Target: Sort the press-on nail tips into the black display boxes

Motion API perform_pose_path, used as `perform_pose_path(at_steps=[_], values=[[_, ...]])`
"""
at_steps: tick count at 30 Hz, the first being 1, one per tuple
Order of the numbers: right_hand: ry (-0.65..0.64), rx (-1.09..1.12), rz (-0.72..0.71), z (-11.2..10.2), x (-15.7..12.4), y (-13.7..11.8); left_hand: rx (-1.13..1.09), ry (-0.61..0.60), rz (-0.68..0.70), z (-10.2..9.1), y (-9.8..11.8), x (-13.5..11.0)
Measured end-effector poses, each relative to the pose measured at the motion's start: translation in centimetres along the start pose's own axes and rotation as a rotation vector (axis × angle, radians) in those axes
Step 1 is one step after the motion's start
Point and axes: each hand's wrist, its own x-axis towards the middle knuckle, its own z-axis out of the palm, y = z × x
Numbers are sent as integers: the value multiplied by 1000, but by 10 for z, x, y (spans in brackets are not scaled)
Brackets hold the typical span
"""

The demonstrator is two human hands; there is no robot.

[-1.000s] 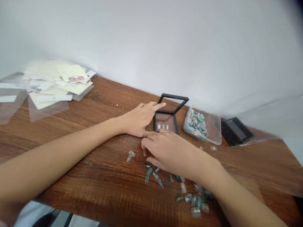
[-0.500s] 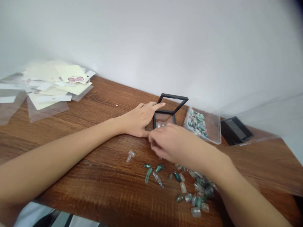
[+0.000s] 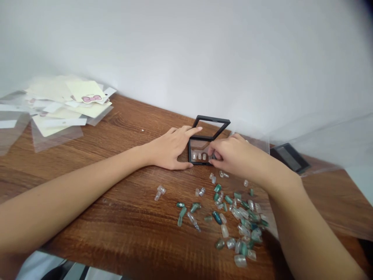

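Observation:
A small black frame case (image 3: 210, 120) stands open on the wooden table (image 3: 122, 217), with three pale press-on nails in its base. My left hand (image 3: 170, 147) lies flat against the case's left side, fingers stretched out. My right hand (image 3: 233, 155) is at the case's right edge, fingertips pinched over the base; what they pinch is too small to make out. Several green and clear press-on nails (image 3: 233, 217) lie scattered in front of the hands.
A pile of cards in clear sleeves (image 3: 58, 109) lies at the far left. A clear plastic tray sits behind my right hand, mostly hidden. A black box (image 3: 288, 157) rests at the right near the wall. The table's front edge runs along the bottom.
My right hand lifted from the scattered nails and moved up and right to the case's base. More loose nails now show where it was. My left hand stayed put.

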Motion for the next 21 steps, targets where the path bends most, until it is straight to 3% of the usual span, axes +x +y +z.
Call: perform_pose_path(at_steps=[11,21], values=[[-30,68,22,0,3,1,11,-19,-11,0,-1,1],[27,79,26,-1,-4,4,10,-20,-5,0,0,0]])
